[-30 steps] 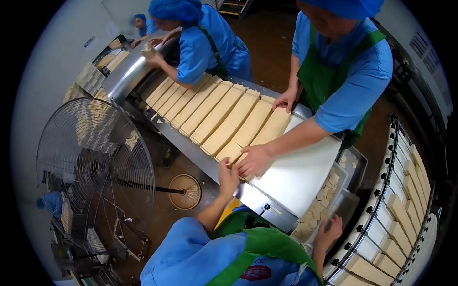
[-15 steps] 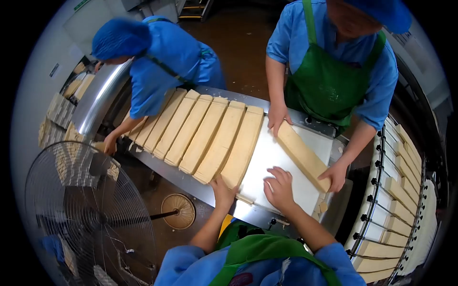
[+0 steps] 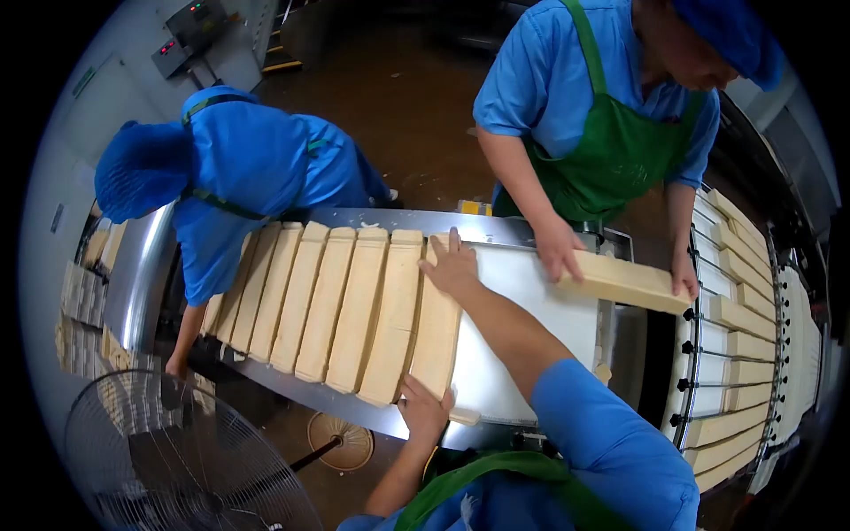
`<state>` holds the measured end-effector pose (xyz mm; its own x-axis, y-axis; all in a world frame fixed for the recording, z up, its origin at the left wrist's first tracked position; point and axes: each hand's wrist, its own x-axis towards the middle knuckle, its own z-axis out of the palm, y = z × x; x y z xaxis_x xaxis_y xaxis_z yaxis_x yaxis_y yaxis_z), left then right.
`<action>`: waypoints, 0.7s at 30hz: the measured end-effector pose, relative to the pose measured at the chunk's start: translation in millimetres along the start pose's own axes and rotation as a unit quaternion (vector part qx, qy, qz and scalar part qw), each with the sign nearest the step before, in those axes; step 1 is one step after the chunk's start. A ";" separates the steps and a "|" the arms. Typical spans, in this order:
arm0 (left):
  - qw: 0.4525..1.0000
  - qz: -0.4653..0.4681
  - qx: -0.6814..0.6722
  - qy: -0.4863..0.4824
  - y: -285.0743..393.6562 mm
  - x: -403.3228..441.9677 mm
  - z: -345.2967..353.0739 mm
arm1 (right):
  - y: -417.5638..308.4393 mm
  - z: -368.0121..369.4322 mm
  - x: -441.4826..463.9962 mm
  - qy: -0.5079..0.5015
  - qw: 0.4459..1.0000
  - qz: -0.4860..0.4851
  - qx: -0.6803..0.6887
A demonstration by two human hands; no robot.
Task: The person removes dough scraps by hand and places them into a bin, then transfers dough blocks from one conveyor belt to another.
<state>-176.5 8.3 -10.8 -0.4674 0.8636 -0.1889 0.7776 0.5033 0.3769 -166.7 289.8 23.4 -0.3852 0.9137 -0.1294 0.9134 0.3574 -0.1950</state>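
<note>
Several long pale-yellow blocks of unclear material lie side by side on a metal-edged table (image 3: 403,217). My left hand (image 3: 425,409) touches the near end of the rightmost long pale block (image 3: 434,341), its fingers apart and pointing up along the end. At the far end, my right hand (image 3: 452,264) lies over the same block with fingers spread. A small pale offcut (image 3: 464,416) sits just right of my left hand. Another long pale block (image 3: 624,281) is held at both ends by a co-worker's hands, off to the right.
A white surface (image 3: 513,327) spans the table's right part. Beyond it stands a rack (image 3: 735,336) with several pale blocks. A co-worker in blue (image 3: 248,159) leans in at the left. A large wire fan (image 3: 204,460) stands at the lower left.
My right hand has moved from above the white surface to the rightmost block's far end. My left hand stays at the near end. The co-worker's block has moved right, towards the rack.
</note>
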 end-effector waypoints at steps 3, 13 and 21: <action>0.999 0.009 -0.028 -0.018 -5.6 1.3 4.3 | 0.4 -14.4 -5.6 -0.080 0.996 0.033 0.035; 0.974 0.134 -0.143 -0.115 75.8 -7.3 -1.3 | 170.3 -44.4 -107.4 0.006 0.930 0.356 0.090; 0.944 0.250 -0.197 -0.086 200.7 -36.4 26.5 | 313.2 -78.2 -261.9 0.332 0.754 0.486 0.293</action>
<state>7.7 78.6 47.7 0.0184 0.9994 -0.0295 0.6505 0.0105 0.7594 230.5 177.6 72.3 0.7568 0.6535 -0.0101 0.4319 -0.5116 -0.7428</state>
